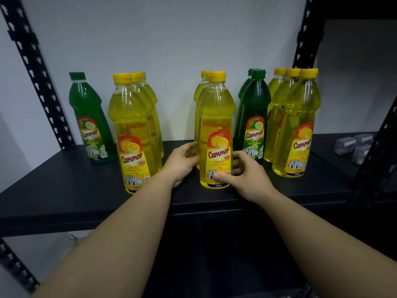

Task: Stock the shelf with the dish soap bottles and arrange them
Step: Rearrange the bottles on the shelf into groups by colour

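A black shelf (64,190) carries rows of dish soap bottles. In the middle row, the front yellow lemon bottle (216,117) stands upright near the shelf's front edge. My left hand (182,162) cups its left side and my right hand (242,175) wraps its lower right side, thumb on the label. More yellow bottles line up behind it. To the left stand a yellow row (129,125) and a single green lime bottle (88,112). To the right stand a green row (254,112) and another yellow row (298,125).
Black perforated uprights (36,67) frame the shelf on both sides, with a white wall behind. Small clear boxes (354,147) lie on the neighbouring shelf at the right. A dark lower shelf level sits below my forearms.
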Demonstrator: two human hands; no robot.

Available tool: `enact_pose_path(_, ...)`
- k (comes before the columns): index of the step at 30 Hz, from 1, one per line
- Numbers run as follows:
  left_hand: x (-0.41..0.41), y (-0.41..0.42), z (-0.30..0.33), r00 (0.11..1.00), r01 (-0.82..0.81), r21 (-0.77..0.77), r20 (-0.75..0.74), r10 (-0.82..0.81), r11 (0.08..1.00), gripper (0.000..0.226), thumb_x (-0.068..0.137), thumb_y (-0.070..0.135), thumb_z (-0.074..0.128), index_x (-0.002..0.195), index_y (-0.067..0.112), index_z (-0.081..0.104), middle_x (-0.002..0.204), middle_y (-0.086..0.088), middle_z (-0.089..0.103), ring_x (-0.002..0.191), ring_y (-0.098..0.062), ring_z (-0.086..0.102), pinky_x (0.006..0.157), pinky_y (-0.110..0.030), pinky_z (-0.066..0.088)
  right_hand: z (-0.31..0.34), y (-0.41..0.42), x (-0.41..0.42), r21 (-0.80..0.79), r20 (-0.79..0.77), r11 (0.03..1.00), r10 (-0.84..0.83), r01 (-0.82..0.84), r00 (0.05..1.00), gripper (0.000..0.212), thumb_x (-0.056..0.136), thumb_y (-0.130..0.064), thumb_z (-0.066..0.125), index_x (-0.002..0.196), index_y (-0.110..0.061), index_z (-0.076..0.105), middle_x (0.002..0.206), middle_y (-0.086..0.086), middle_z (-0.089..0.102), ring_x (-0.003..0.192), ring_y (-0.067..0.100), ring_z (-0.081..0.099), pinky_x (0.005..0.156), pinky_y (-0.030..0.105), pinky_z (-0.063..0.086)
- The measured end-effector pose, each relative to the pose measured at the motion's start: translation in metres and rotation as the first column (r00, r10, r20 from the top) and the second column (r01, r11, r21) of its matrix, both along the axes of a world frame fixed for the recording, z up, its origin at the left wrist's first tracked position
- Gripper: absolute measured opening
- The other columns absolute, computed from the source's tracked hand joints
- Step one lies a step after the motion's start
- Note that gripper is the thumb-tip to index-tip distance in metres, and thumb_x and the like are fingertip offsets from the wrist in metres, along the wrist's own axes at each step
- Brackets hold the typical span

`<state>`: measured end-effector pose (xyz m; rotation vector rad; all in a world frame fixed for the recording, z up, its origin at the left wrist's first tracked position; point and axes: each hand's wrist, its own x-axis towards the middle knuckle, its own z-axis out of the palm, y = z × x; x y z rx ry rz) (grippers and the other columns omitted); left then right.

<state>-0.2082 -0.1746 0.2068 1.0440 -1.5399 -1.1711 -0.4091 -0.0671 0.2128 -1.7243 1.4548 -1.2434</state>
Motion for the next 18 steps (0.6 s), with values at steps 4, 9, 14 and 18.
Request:
enact_pose_path(4,-0.001,-0.001,0.001,1.0,0.0,0.001,0.002,0.0,1.0,0.065,0.094,0.015,0.078,0.154,0.018,0.052,0.14,-0.004,0.067,0.129,-0.019,0.064,0.107,-0.048,0.055,0.0,-0.001,0.0,-0.002,-0.02,1.0,-0.005,0.005,1.0,0.077,0.052,-0.076,0.078,0.116,-0.045,0.052,0.108,-0.017,0.071,0.095,0.003,0.072,0.078,0.027,0.062)
enact_pose_path(9,-0.002,-0.003,0.0,0.997,-0.028,0.046,-0.072,0.031,0.999,0.058,0.094,0.009,0.075,0.148,0.017,0.058,0.133,-0.005,0.071,0.124,-0.021,0.067,0.105,-0.047,0.056,-0.002,0.001,-0.001,-0.002,-0.039,1.0,0.001,-0.001,0.999,0.083,0.054,-0.078,0.079,0.123,-0.043,0.051,0.109,-0.015,0.071,0.094,0.002,0.072,0.08,0.029,0.062)
enact_pose_path(14,-0.001,-0.014,-0.002,0.906,-0.251,0.158,-0.308,0.289,0.955,0.035,0.096,0.007,0.07,0.129,0.015,0.062,0.125,-0.01,0.069,0.115,-0.02,0.067,0.099,-0.039,0.056,0.0,0.002,-0.001,0.018,-0.028,1.0,0.014,-0.013,1.0,0.071,0.054,-0.079,0.079,0.114,-0.054,0.049,0.106,-0.017,0.071,0.094,-0.005,0.069,0.076,0.025,0.06)
enact_pose_path(18,-0.005,-0.026,0.0,0.917,-0.38,0.006,-0.126,0.377,0.925,0.055,0.093,0.022,0.08,0.142,0.02,0.057,0.133,-0.003,0.064,0.12,-0.017,0.061,0.092,-0.031,0.054,0.002,0.001,-0.001,0.037,-0.035,0.999,0.018,-0.016,0.999,0.067,0.056,-0.075,0.081,0.111,-0.058,0.047,0.106,-0.015,0.072,0.094,-0.003,0.07,0.08,0.03,0.061)
